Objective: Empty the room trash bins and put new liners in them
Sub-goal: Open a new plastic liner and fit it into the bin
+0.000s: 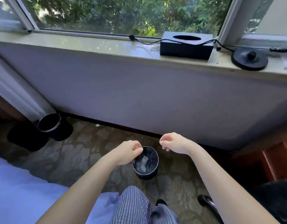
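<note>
A small black trash bin (pixel 146 172) stands on the carpet in front of me. It has a dark liner (pixel 150 156) inside, with pale crumpled trash (pixel 143 162) in it. My left hand (pixel 129 151) is over the bin's left rim and pinches the liner's edge, which is drawn up to the fingers. My right hand (pixel 172 143) hovers above and to the right of the bin, fingers curled, thumb against the index finger, with nothing visible in it. A second black bin (pixel 50 122) with a metal rim stands by the wall at the left.
A black bag or mat (pixel 26 137) lies beside the second bin. The windowsill holds a black tissue box (pixel 186 46) and a kettle base (pixel 249 59) with its cord. A white bed (pixel 18 191) is at the left and wooden furniture (pixel 276 160) at the right.
</note>
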`<action>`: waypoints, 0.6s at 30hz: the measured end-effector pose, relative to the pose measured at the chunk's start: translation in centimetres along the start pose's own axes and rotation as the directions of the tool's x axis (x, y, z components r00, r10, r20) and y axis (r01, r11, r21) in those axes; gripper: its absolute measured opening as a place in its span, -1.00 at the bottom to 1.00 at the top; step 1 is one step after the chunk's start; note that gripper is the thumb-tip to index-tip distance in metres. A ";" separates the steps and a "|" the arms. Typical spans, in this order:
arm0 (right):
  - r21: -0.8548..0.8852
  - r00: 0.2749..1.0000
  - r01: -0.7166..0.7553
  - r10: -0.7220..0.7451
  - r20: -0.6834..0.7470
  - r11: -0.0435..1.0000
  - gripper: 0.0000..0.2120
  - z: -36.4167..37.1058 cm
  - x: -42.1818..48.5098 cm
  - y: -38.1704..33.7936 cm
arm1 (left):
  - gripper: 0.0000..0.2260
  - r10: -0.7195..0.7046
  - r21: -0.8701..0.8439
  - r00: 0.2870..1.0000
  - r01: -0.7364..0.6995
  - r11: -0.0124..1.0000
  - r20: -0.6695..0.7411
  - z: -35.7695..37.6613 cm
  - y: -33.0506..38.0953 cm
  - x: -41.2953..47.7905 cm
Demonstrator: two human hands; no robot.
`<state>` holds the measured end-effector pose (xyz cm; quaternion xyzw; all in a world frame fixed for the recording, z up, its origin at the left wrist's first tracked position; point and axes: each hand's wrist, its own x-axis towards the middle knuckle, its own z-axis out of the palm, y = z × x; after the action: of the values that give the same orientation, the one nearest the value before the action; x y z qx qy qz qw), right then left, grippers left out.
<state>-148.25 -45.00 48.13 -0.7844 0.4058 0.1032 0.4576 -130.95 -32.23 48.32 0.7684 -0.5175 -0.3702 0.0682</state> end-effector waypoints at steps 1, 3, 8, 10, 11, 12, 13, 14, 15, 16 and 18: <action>0.002 1.000 -0.008 0.008 -0.001 1.000 -0.86 -0.4 0.9 0.0 | -0.74 0.004 0.002 1.000 -0.004 1.000 0.004 -0.6 -0.1 1.0; 0.014 0.999 -0.032 0.032 -0.011 0.999 -0.87 -1.1 2.6 0.0 | -0.74 0.009 0.008 1.000 -0.009 1.000 0.013 -1.7 -0.4 3.1; 0.021 0.994 -0.085 0.086 -0.065 0.996 -0.85 -1.5 6.4 -0.7 | -0.72 0.083 0.086 0.993 -0.090 0.992 0.086 -4.5 -0.8 8.8; 0.033 0.987 -0.122 0.125 -0.099 0.992 -0.79 -1.6 7.8 -1.3 | -0.70 0.120 0.121 0.984 -0.136 0.983 0.132 -5.7 -1.0 11.3; 0.044 0.982 -0.143 0.148 -0.122 0.989 -0.76 -1.6 8.6 -1.6 | -0.70 0.141 0.147 0.978 -0.163 0.976 0.152 -6.4 -1.3 12.6; 0.051 0.974 -0.165 0.171 -0.148 0.985 -0.75 -1.5 9.4 -1.9 | -0.69 0.166 0.172 0.971 -0.195 0.966 0.171 -7.1 -1.7 13.8; 0.059 0.964 -0.189 0.197 -0.178 0.980 -0.75 -1.4 10.2 -2.2 | -0.69 0.191 0.192 0.963 -0.228 0.955 0.191 -7.7 -2.2 15.0; 0.080 0.950 -0.219 0.231 -0.210 0.972 -0.75 -1.1 11.0 -2.5 | -0.69 0.216 0.210 0.952 -0.261 0.942 0.216 -8.4 -2.8 16.2; 0.111 0.934 -0.253 0.272 -0.232 0.961 -0.75 -0.7 11.8 -2.9 | -0.68 0.234 0.229 0.940 -0.292 0.929 0.248 -9.1 -3.4 17.4; 0.138 0.919 -0.290 0.316 -0.237 0.947 -0.75 -0.1 12.4 -3.4 | -0.67 0.248 0.246 0.927 -0.320 0.915 0.282 -9.7 -4.0 18.4; 0.177 0.895 -0.351 0.385 -0.226 0.920 -0.74 1.1 13.8 -4.2 | -0.64 0.278 0.272 0.899 -0.377 0.885 0.339 -10.6 -5.1 20.3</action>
<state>-135.97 -50.52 42.77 -0.6679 0.6087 0.0586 0.4242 -116.46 -50.03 43.32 0.6063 -0.6999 -0.3697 -0.0764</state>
